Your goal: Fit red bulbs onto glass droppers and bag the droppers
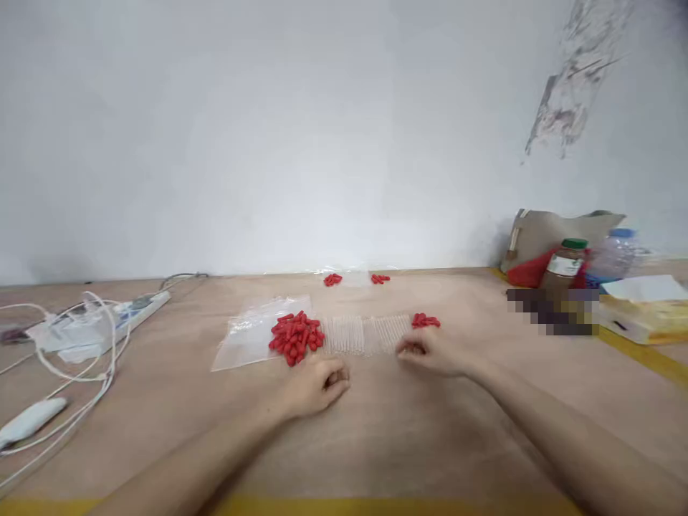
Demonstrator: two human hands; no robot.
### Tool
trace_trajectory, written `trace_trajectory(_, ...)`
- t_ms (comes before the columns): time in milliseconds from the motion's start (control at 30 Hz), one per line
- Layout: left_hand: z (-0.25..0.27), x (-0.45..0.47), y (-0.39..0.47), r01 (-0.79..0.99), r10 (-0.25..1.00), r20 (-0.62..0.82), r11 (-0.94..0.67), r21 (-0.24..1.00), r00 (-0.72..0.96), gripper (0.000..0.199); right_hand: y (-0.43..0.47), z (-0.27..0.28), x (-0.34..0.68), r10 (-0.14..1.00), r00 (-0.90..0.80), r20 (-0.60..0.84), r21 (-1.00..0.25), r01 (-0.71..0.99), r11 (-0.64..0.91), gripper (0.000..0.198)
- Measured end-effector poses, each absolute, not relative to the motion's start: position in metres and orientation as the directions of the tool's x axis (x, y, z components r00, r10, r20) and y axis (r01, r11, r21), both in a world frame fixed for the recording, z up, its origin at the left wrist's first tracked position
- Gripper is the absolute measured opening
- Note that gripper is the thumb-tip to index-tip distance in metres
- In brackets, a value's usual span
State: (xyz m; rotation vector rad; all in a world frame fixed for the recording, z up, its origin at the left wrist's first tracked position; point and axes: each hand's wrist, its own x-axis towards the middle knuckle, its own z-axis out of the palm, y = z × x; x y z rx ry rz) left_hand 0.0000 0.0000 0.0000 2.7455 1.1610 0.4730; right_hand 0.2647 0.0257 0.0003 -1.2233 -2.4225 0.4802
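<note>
My left hand (317,383) rests low over the table just in front of a heap of red, small peg-like pieces (295,337). Its fingers are curled towards the thumb, and whatever they may hold is hidden. Curled as well, my right hand (430,351) has thumb and forefinger close together at the right end of a row of thin pale sticks (344,335). Nothing can be made out between those fingertips. Behind that hand lies a small group of red pieces (426,321). A clear plastic bag (241,337) lies flat, partly under the heap.
Near the wall are two more small red groups (332,279) on clear plastic. A power strip (97,326) with white cables and a white device (32,421) occupy the left. At right stand a green-capped jar (564,265), a blue-capped bottle (618,251), a bag (564,222) and a yellow packet (639,319).
</note>
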Motion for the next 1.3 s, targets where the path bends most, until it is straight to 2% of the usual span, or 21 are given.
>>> trace_trajectory(67, 0.004, 0.012, 0.016, 0.744, 0.761, 0.299, -0.640, 0.195, 0.576, 0.008, 0.052, 0.010, 0.287, 0.866, -0.434, 0.249, -0.429, 0.752, 0.500, 0.020)
trace_trajectory(133, 0.007, 0.024, 0.033, 0.838, 0.816, 0.373, -0.524, 0.154, 0.442, 0.009, 0.076, 0.014, 0.304, 0.913, -0.158, 0.377, -0.399, 0.861, 0.314, 0.020)
trace_trajectory(167, 0.007, 0.031, 0.042, 0.866, 0.834, 0.394, -0.476, 0.155, 0.388, 0.009, 0.085, 0.013, 0.311, 0.917, -0.008, 0.398, -0.419, 0.888, 0.189, 0.020)
trace_trajectory(233, 0.005, 0.045, 0.059, 0.905, 0.860, 0.416, -0.392, 0.165, 0.296, 0.014, 0.099, 0.005, 0.318, 0.928, 0.120, 0.354, -0.444, 0.894, 0.054, 0.022)
trace_trajectory(433, -0.008, 0.074, 0.086, 0.953, 0.897, 0.406, -0.257, 0.161, 0.174, 0.030, 0.112, -0.019, 0.313, 0.954, 0.173, 0.244, -0.422, 0.905, -0.057, 0.025)
trace_trajectory(700, -0.010, 0.080, 0.084, 0.980, 0.908, 0.400, -0.176, 0.095, 0.125, 0.036, 0.115, -0.026, 0.312, 0.946, 0.273, 0.175, -0.452, 0.876, -0.169, 0.032)
trace_trajectory(1067, -0.010, 0.084, 0.088, 0.990, 0.931, 0.350, -0.129, 0.048, 0.104, 0.032, 0.121, -0.037, 0.313, 0.913, 0.353, 0.204, -0.644, 0.751, -0.146, 0.030)
trace_trajectory(1300, -0.008, 0.088, 0.082, 0.987, 0.924, 0.364, -0.148, 0.064, 0.115, 0.030, 0.116, -0.032, 0.303, 0.849, 0.423, 0.317, -0.759, 0.650, -0.040, 0.037)
